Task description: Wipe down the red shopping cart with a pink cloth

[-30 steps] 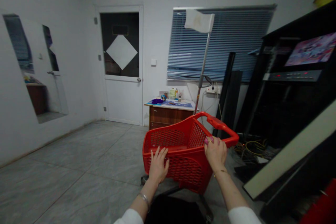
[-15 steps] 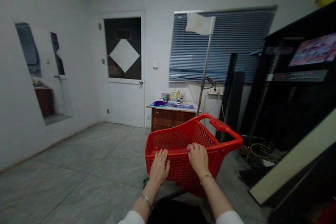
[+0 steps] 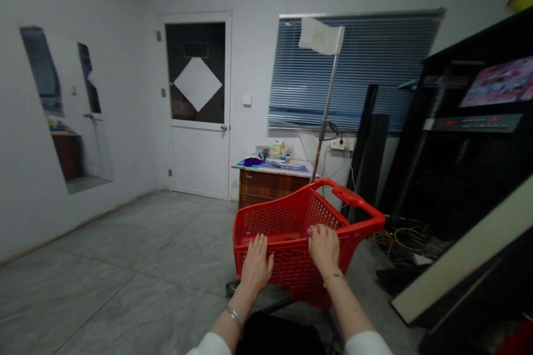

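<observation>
A red plastic shopping cart (image 3: 287,266) with lattice sides stands in front of me, its handle to the right. My left hand (image 3: 256,266) reaches to the near rim of the basket, its fingers stretched out together and pointing forward; whether they press on the rim I cannot tell. My right hand (image 3: 325,249) is curled at the same rim, farther right. A small pink thing (image 3: 312,230) shows at its fingertips, mostly hidden by the fingers, so its kind is unclear. The inside of the basket shows only in part.
Behind the cart are a wooden cabinet (image 3: 270,184) with a purple cloth (image 3: 252,161) on top and a pole with a white flag (image 3: 320,36). Cables (image 3: 410,238) and a leaning pale board (image 3: 458,258) lie right. A white door (image 3: 200,161) is at the back.
My right hand has slid a little to the right along the rim, with the pink thing still at its fingers. My left hand shifts only slightly right. The view has tilted a touch.
</observation>
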Motion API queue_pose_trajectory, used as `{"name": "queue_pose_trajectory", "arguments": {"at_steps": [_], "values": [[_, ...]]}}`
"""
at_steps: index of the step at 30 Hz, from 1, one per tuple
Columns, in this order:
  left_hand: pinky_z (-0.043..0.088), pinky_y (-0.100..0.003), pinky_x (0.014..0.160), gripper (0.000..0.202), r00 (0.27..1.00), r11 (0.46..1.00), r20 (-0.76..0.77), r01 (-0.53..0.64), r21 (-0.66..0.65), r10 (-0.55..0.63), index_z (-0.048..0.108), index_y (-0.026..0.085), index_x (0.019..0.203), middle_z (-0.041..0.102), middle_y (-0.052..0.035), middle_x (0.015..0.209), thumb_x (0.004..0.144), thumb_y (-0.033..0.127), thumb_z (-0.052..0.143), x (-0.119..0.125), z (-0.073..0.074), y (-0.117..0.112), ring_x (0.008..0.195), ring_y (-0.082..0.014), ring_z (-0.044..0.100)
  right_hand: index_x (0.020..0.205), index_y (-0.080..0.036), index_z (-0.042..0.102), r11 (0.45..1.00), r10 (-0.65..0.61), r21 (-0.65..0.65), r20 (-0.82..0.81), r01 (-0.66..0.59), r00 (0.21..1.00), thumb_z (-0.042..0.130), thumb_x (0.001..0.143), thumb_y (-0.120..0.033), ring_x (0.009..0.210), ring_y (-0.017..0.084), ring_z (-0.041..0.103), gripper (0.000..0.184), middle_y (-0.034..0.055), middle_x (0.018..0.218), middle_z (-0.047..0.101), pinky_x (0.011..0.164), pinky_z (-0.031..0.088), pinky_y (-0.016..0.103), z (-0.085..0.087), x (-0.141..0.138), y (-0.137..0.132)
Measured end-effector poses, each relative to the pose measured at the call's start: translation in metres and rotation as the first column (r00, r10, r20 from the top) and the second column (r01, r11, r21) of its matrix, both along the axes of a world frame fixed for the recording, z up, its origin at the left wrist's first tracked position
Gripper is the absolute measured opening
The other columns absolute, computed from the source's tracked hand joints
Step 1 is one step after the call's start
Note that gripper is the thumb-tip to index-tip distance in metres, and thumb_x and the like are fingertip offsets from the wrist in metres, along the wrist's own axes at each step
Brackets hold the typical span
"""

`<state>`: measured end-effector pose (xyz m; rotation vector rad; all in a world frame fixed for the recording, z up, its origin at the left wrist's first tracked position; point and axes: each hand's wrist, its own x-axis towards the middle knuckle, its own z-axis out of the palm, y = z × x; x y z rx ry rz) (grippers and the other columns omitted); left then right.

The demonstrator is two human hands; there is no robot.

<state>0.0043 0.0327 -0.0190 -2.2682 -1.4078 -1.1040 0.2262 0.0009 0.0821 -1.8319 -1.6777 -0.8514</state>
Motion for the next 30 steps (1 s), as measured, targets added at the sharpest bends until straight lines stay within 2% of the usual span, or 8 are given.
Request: {"name": "queue_pose_trajectory", "arguments": {"at_steps": [3, 6, 10, 14, 17, 23, 27, 30], "values": [[0.039, -0.054, 0.115, 0.052, 1.0, 1.0, -0.008, 0.007, 0.018, -0.006, 0.044, 0.01, 0.144, 0.051, -0.0178, 0.148, 0.094, 0.026, 0.043, -0.001, -0.001, 0.001, 0.141, -0.0291, 0.043, 0.107, -0.018, 0.07, 0.996, 0.084, -0.002, -0.033, -0.084, 0.996, 0.047, 0.097, -0.024, 0.098, 0.022, 0.052, 0.026, 0.0095, 0.105, 0.066, 0.093, 0.034, 0.036, -0.014, -0.046, 0.003], [0.039, -0.055, 0.114, 0.052, 1.0, 1.0, -0.012, 0.007, 0.023, -0.007, 0.044, 0.012, 0.144, 0.053, -0.0169, 0.147, 0.093, 0.022, 0.042, -0.006, 0.002, 0.001, 0.14, -0.0283, 0.045, 0.11, -0.019, 0.069, 0.986, 0.163, -0.025, -0.041, -0.165, 0.986, 0.046, 0.097, -0.024, 0.101, 0.021, 0.052, 0.027, 0.0084, 0.108, 0.066, 0.096, 0.033, 0.035, -0.017, -0.064, 0.003], [0.039, -0.053, 0.115, 0.052, 0.999, 0.999, -0.035, 0.041, 0.031, -0.04, 0.043, 0.012, 0.144, 0.053, -0.0151, 0.147, 0.093, 0.019, 0.041, -0.012, 0.004, 0.001, 0.14, -0.0264, 0.044, 0.105, -0.021, 0.07, 0.985, 0.144, -0.092, 0.004, -0.143, 0.99, 0.047, 0.096, -0.025, 0.095, 0.021, 0.053, 0.025, 0.0075, 0.102, 0.067, 0.093, 0.032, 0.035, -0.001, -0.026, 0.002], [0.039, -0.054, 0.115, 0.052, 0.998, 0.998, -0.017, 0.054, 0.043, -0.053, 0.043, 0.014, 0.145, 0.052, -0.0142, 0.148, 0.093, 0.018, 0.042, -0.013, 0.003, 0.001, 0.141, -0.0259, 0.044, 0.098, -0.017, 0.072, 0.995, -0.084, -0.056, 0.05, 0.087, 0.995, 0.051, 0.093, -0.025, 0.089, 0.023, 0.053, 0.023, 0.0103, 0.096, 0.067, 0.087, 0.032, 0.037, 0.025, 0.047, 0.0], [0.038, -0.054, 0.116, 0.053, 0.998, 0.997, 0.006, 0.06, 0.048, -0.06, 0.042, 0.015, 0.146, 0.052, -0.0135, 0.148, 0.093, 0.018, 0.042, -0.01, 0.001, 0.002, 0.141, -0.0259, 0.043, 0.098, -0.016, 0.072, 0.984, -0.178, -0.008, 0.053, 0.179, 0.983, 0.057, 0.09, -0.033, 0.091, 0.024, 0.053, 0.024, 0.0109, 0.098, 0.066, 0.086, 0.032, 0.037, 0.036, 0.079, -0.001], [0.038, -0.055, 0.116, 0.053, 0.997, 0.997, 0.03, 0.069, 0.037, -0.07, 0.043, 0.015, 0.146, 0.053, -0.0134, 0.148, 0.092, 0.019, 0.043, -0.008, 0.0, 0.002, 0.141, -0.0261, 0.043, 0.098, -0.016, 0.071, 0.985, -0.174, 0.033, 0.088, 0.171, 0.981, 0.06, 0.089, -0.039, 0.093, 0.025, 0.052, 0.027, 0.0124, 0.099, 0.064, 0.086, 0.031, 0.038, 0.036, 0.075, -0.003], [0.038, -0.056, 0.116, 0.053, 0.997, 0.998, 0.044, 0.066, 0.026, -0.067, 0.044, 0.016, 0.145, 0.053, -0.013, 0.147, 0.092, 0.02, 0.043, -0.01, 0.001, 0.002, 0.141, -0.026, 0.043, 0.095, -0.016, 0.072, 0.986, -0.168, 0.024, 0.07, 0.167, 0.983, 0.057, 0.091, -0.029, 0.087, 0.023, 0.051, 0.02, 0.0113, 0.094, 0.064, 0.082, 0.031, 0.037, 0.034, 0.064, 0.0], [0.038, -0.056, 0.115, 0.052, 0.996, 0.997, 0.044, 0.074, 0.02, -0.075, 0.045, 0.016, 0.145, 0.054, -0.0128, 0.147, 0.092, 0.021, 0.044, -0.01, 0.002, 0.002, 0.14, -0.0265, 0.044, 0.093, -0.016, 0.072, 0.994, -0.109, -0.003, 0.055, 0.109, 0.993, 0.054, 0.092, -0.025, 0.087, 0.022, 0.051, 0.02, 0.011, 0.092, 0.064, 0.083, 0.03, 0.037, 0.024, 0.039, 0.004]]}}
